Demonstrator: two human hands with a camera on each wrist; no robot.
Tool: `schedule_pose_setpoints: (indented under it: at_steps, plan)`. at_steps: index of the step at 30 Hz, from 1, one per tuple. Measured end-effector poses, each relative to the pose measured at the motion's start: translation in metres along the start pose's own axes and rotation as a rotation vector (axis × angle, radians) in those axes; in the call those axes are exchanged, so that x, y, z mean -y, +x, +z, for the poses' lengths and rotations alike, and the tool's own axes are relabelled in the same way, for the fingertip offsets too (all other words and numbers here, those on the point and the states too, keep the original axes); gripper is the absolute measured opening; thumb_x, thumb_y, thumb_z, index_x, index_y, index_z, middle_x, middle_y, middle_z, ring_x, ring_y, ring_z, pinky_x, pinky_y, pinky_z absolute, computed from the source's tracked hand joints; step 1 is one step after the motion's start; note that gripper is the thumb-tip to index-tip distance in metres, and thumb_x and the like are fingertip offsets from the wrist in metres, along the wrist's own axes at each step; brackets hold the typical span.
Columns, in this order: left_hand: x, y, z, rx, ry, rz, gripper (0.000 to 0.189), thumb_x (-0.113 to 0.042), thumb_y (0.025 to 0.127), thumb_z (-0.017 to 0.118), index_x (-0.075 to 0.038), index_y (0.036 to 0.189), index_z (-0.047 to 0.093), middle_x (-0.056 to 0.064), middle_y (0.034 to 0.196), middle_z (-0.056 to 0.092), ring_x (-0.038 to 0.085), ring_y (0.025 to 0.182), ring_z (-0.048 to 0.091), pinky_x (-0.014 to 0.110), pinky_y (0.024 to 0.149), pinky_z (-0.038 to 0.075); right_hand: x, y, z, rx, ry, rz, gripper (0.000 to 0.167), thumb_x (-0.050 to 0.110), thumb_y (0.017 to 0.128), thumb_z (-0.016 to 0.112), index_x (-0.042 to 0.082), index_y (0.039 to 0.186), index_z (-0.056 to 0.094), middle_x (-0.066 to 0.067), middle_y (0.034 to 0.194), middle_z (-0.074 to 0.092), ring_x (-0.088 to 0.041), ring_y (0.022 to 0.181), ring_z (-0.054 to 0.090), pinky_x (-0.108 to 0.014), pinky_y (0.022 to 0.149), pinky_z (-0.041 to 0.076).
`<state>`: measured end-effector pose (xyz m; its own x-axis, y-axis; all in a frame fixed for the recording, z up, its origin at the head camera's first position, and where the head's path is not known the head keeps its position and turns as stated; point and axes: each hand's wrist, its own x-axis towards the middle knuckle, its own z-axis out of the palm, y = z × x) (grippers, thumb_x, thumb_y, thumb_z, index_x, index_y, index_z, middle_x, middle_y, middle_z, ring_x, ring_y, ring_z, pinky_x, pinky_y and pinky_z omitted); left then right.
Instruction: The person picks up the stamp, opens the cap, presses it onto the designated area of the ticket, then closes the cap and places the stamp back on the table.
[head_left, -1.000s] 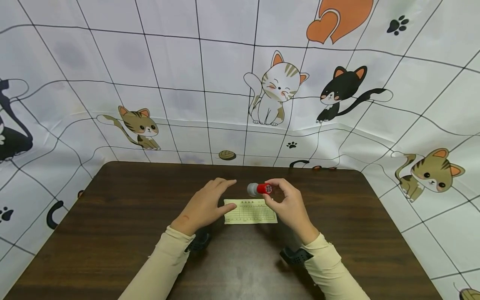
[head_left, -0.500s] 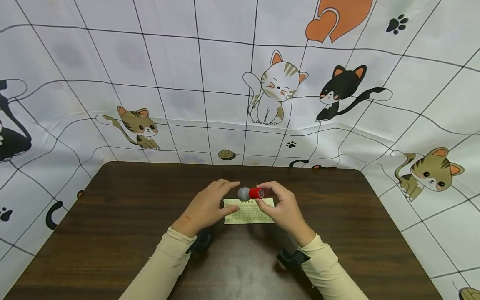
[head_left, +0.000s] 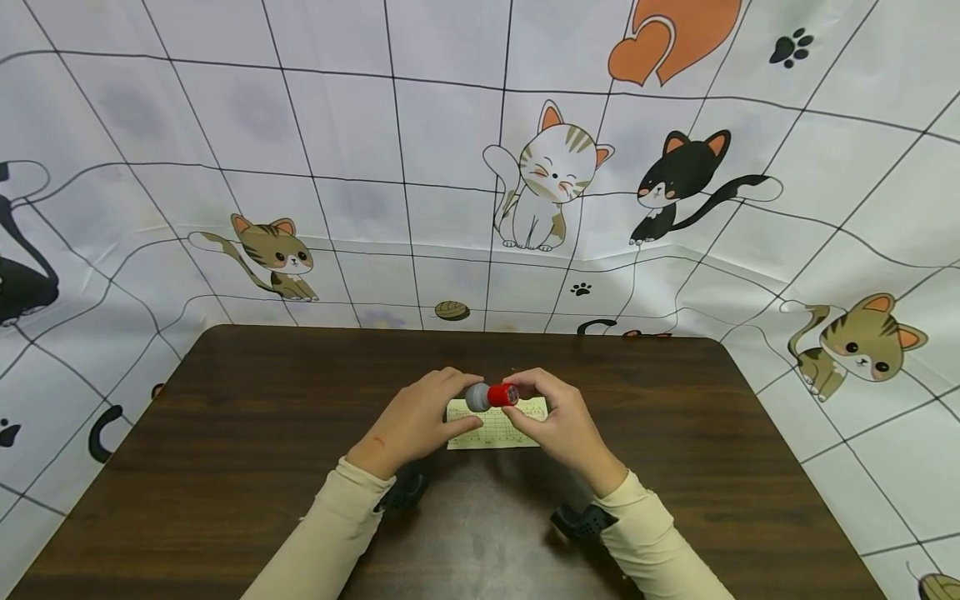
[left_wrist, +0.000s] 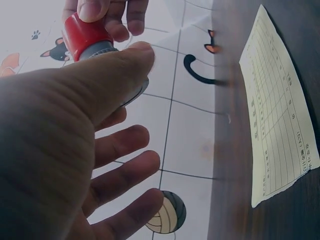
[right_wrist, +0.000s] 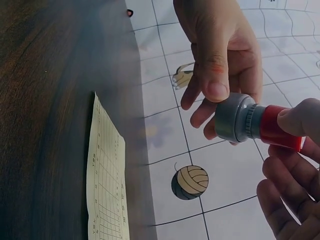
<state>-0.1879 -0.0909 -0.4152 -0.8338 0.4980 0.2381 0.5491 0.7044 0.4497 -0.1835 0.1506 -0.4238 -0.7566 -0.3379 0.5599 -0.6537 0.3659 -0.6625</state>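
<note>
My right hand (head_left: pixel 566 417) pinches the red part of a small stamp (head_left: pixel 504 395) between thumb and fingers. It has a rounded grey end and a red cylinder whose end face bears a light pattern. The stamp lies sideways in the air above a pale yellow printed form (head_left: pixel 495 430), its grey end to the left. About that grey end my left hand (head_left: pixel 416 417) has its thumb and fingers spread, thumb below and index finger at the top edge. In the right wrist view the left thumb overlaps the grey end (right_wrist: pixel 230 120); firm contact cannot be told.
The form lies flat on a dark brown wooden table (head_left: pixel 262 433), with one torn-looking short edge in the left wrist view. Behind the table's far edge hangs a white grid-lined sheet (head_left: pixel 360 208) printed with cartoon cats. Dark wrist devices (head_left: pixel 585 521) sit under both sleeves.
My right hand has carried the stamp leftward and slightly nearer to me, bringing its grey end between the left thumb and fingers. The left hand has shifted only slightly.
</note>
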Motion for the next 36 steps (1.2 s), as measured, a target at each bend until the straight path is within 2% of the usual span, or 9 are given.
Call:
schedule_pose_setpoints:
  at_steps: [5,13,20,26,30,36]
  plan:
    - [0.0002,0.0004,0.0002,-0.017,-0.009,0.007,0.056,-0.036,0.091,0.081,-0.014,0.139,0.064,0.001,0.130,0.067,0.018,0.112,0.065,0.041,0.095,0.058,0.0028,-0.0001,-0.0008,0.015,-0.011,0.007,0.033,0.001,0.085,0.083,0.013,0.114,0.072,0.003,0.103,0.073,-0.015,0.092,0.067,-0.042,0.082,0.059]
    - [0.0005,0.0010,0.0001,-0.073,0.030,0.036,0.051,-0.033,0.089,0.084,-0.014,0.134,0.068,0.001,0.125,0.072,0.017,0.108,0.069,0.039,0.092,0.059,0.0020,-0.0007,-0.0026,0.076,-0.052,0.023,0.033,0.002,0.086,0.082,0.012,0.115,0.069,0.002,0.102,0.069,-0.030,0.092,0.066,-0.047,0.082,0.058]
    - [0.0012,0.0004,-0.0011,-0.108,0.066,0.051,0.046,-0.031,0.085,0.088,-0.014,0.125,0.072,0.000,0.119,0.073,0.017,0.107,0.068,0.038,0.091,0.059,0.0007,-0.0011,-0.0026,0.126,-0.219,-0.041,0.039,0.012,0.085,0.085,0.009,0.120,0.069,-0.001,0.109,0.071,-0.020,0.093,0.067,-0.043,0.082,0.061]
    - [0.0015,0.0009,-0.0001,-0.107,0.054,0.071,0.046,-0.029,0.084,0.089,-0.013,0.123,0.071,0.000,0.116,0.072,0.018,0.100,0.069,0.038,0.089,0.060,0.0002,-0.0008,-0.0023,0.124,-0.313,-0.060,0.033,0.014,0.086,0.086,0.009,0.115,0.072,-0.001,0.105,0.072,-0.021,0.093,0.067,-0.037,0.082,0.060]
    - [0.0026,0.0008,-0.0005,-0.097,0.040,0.076,0.045,-0.030,0.086,0.087,-0.014,0.125,0.070,-0.001,0.115,0.071,0.020,0.099,0.069,0.039,0.087,0.060,-0.0019,-0.0008,-0.0029,0.128,-0.346,-0.052,0.031,0.015,0.085,0.087,0.010,0.113,0.073,-0.001,0.104,0.074,-0.020,0.093,0.069,-0.038,0.082,0.061]
    - [0.0021,0.0010,-0.0012,-0.074,0.013,0.052,0.050,-0.033,0.088,0.086,-0.015,0.130,0.068,0.000,0.121,0.070,0.019,0.105,0.068,0.040,0.091,0.059,-0.0039,-0.0010,-0.0041,0.145,-0.335,-0.036,0.029,0.015,0.088,0.084,0.010,0.114,0.074,-0.002,0.109,0.075,-0.018,0.099,0.072,-0.041,0.086,0.061]
